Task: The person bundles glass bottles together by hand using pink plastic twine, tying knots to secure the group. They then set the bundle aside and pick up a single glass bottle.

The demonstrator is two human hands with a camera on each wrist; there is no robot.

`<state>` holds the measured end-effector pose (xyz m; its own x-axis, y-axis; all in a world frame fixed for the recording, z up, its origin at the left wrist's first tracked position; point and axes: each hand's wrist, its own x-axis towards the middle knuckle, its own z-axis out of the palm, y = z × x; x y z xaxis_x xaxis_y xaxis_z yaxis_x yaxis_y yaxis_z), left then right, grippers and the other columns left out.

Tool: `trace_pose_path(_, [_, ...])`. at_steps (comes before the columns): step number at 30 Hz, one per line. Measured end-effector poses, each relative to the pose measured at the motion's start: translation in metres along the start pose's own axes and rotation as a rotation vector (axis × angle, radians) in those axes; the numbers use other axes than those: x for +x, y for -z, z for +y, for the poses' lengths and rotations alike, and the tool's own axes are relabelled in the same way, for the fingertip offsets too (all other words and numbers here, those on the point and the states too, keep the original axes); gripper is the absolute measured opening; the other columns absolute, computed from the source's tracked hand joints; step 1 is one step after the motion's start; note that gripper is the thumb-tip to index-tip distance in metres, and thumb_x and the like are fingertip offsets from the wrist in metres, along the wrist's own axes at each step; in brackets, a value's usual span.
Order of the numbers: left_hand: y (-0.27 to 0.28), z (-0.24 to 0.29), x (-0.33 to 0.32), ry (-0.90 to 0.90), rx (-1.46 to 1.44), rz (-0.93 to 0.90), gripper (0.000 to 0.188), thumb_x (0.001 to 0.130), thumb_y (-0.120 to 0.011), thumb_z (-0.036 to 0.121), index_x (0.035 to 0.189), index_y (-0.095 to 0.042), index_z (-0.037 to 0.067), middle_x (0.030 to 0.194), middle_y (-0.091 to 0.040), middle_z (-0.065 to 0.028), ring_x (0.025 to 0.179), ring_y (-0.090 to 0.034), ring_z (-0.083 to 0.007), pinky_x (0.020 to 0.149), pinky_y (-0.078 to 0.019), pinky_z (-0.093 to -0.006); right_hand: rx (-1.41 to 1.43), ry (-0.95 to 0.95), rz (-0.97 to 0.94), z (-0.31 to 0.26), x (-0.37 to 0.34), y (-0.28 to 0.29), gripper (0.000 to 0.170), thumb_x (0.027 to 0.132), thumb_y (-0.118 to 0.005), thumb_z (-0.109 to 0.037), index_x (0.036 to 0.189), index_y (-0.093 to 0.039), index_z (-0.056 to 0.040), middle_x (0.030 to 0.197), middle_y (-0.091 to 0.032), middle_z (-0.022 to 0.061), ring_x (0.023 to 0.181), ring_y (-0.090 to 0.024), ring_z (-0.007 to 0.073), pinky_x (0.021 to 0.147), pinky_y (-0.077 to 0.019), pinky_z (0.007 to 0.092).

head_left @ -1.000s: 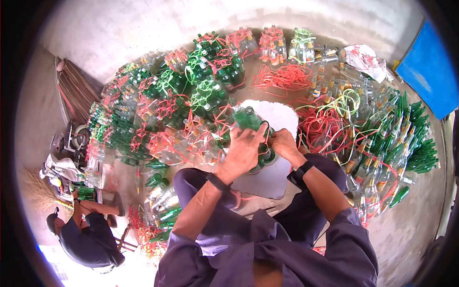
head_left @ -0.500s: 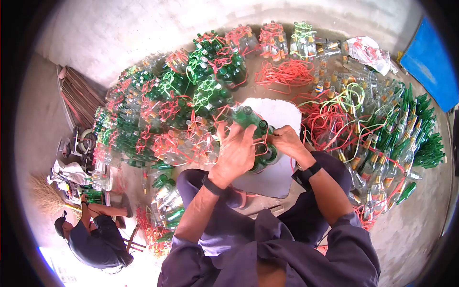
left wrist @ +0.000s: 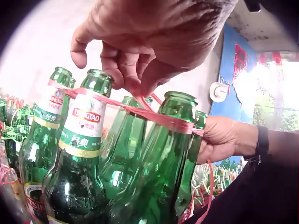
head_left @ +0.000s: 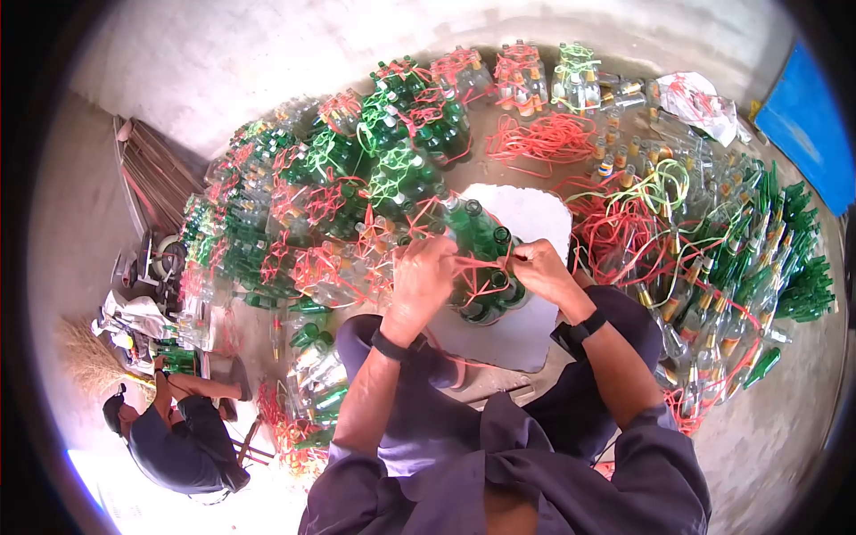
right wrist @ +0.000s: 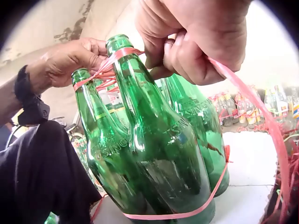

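Note:
A cluster of green beer bottles (right wrist: pixel 154 154), some with Tsingtao neck labels, stands on a white board (head_left: pixel 530 223) before the person's knees. Pink plastic strap (left wrist: pixel 161 119) runs round their necks, and a second band (right wrist: pixel 175 215) circles them low down. My left hand (head_left: pixel 423 275) is at the left of the necks, pinching strands of the strap between thumb and fingers. On the other side my right hand (head_left: pixel 546 272) has its fingers curled round the strap, close against a bottle neck. A loose length of strap (right wrist: pixel 261 109) trails down from the right hand.
Bundled bottles (head_left: pixel 259 205) crowd the floor at left and back. Loose bottles (head_left: pixel 713 267) and tangled red strap (head_left: pixel 615 227) lie at right, another strap pile (head_left: pixel 544 141) behind the board. Another person (head_left: pixel 178 428) sits at lower left. A blue panel (head_left: pixel 811 125) leans at right.
My left hand has moved left off the bottle necks, its spread fingers closing to pinch the strap, which now stretches between both hands. The right hand stays beside the necks.

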<state>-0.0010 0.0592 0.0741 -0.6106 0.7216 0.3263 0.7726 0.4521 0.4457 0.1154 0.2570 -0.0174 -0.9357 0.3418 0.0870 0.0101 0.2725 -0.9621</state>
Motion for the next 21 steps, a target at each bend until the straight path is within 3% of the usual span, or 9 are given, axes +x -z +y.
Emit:
trace_pose_path(3, [0.006, -0.011, 0.008, -0.012, 0.085, 0.063, 0.019, 0.078, -0.058, -0.008, 0.089, -0.068, 0.004, 0.084, -0.069, -0.0100, 0.079, -0.065, -0.0320, 0.071, -0.0521, -0.0416, 0.069, 0.053, 0.038, 0.008, 0.000, -0.008, 0.022, 0.089, -0.071, -0.013, 0.075, -0.069, 0.0044, 0.052, -0.040, 0.0112, 0.052, -0.036, 0.0087, 0.048, -0.0367, 0.0334])
trace_pose_path(9, [0.017, 0.014, 0.001, -0.108, 0.025, 0.194, 0.015, 0.082, -0.064, -0.001, 0.095, -0.069, 0.007, 0.084, -0.068, -0.0092, 0.081, -0.064, -0.0328, 0.076, -0.0500, -0.0435, 0.037, 0.028, 0.031, -0.007, 0.000, -0.005, 0.013, 0.089, -0.071, -0.010, 0.087, -0.075, 0.0027, 0.054, -0.047, 0.0110, 0.054, -0.041, 0.0065, 0.049, -0.0394, 0.0317])
trace_pose_path(13, [0.010, 0.023, -0.006, -0.063, 0.066, 0.071, 0.026, 0.081, -0.075, 0.012, 0.105, -0.067, 0.009, 0.089, -0.069, -0.0072, 0.086, -0.063, -0.0315, 0.081, -0.0457, -0.0441, 0.053, -0.055, 0.030, -0.009, -0.001, -0.006, 0.013, 0.089, -0.071, -0.010, 0.088, -0.075, 0.0024, 0.053, -0.048, 0.0073, 0.054, -0.041, 0.0055, 0.049, -0.0386, 0.0304])
trace_pose_path(17, [-0.004, 0.014, -0.010, -0.008, 0.029, 0.046, 0.021, 0.081, -0.075, 0.009, 0.100, -0.068, 0.009, 0.089, -0.069, -0.0081, 0.086, -0.063, -0.0322, 0.081, -0.0459, -0.0442, 0.093, -0.023, 0.031, -0.008, -0.003, -0.007, 0.014, 0.089, -0.070, -0.011, 0.088, -0.076, 0.0023, 0.054, -0.049, 0.0024, 0.056, -0.041, 0.0042, 0.049, -0.0377, 0.0294])
trace_pose_path(21, [-0.007, 0.006, -0.008, -0.065, -0.015, 0.056, 0.014, 0.080, -0.069, 0.001, 0.093, -0.068, 0.007, 0.088, -0.069, -0.0110, 0.087, -0.064, -0.0336, 0.079, -0.0487, -0.0448, 0.121, -0.103, 0.010, -0.018, -0.004, -0.006, 0.015, 0.090, -0.072, -0.012, 0.090, -0.076, 0.0026, 0.057, -0.051, -0.0027, 0.059, -0.042, 0.0027, 0.049, -0.0372, 0.0278])
